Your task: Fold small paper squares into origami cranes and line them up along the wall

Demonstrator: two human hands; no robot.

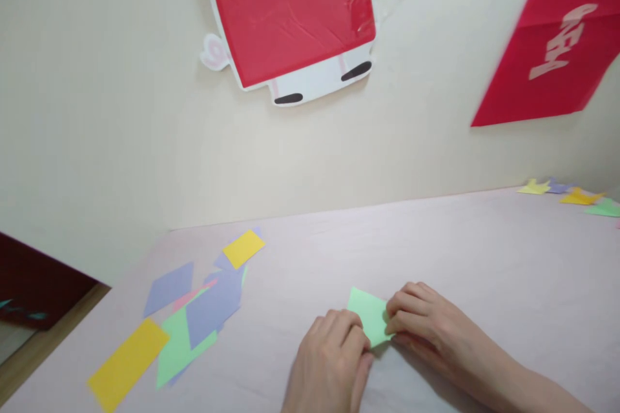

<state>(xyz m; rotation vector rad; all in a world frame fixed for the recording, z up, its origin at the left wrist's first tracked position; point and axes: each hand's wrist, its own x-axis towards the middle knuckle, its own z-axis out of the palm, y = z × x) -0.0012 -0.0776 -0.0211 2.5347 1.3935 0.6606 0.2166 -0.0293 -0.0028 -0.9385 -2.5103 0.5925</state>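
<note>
A small light-green piece of paper (369, 315) lies on the pale table surface (300, 277), between my two hands. At its left lower edge my left hand (334, 352) grips it, fingers curled over the paper and thumb near the bottom corner. My right hand (426, 319) pinches the right edge of the same sheet with bent fingers. Part of the paper is hidden beneath the fingers, so I cannot tell whether it is folded there.
Loose paper sheets spread on the left, among them a yellow one (128, 364), a purple one (216, 306) and a green one (177, 348). Several small paper shapes (578, 195) stand at the far right. Behind the table, a wall (387, 148) bears red decorations (295, 6).
</note>
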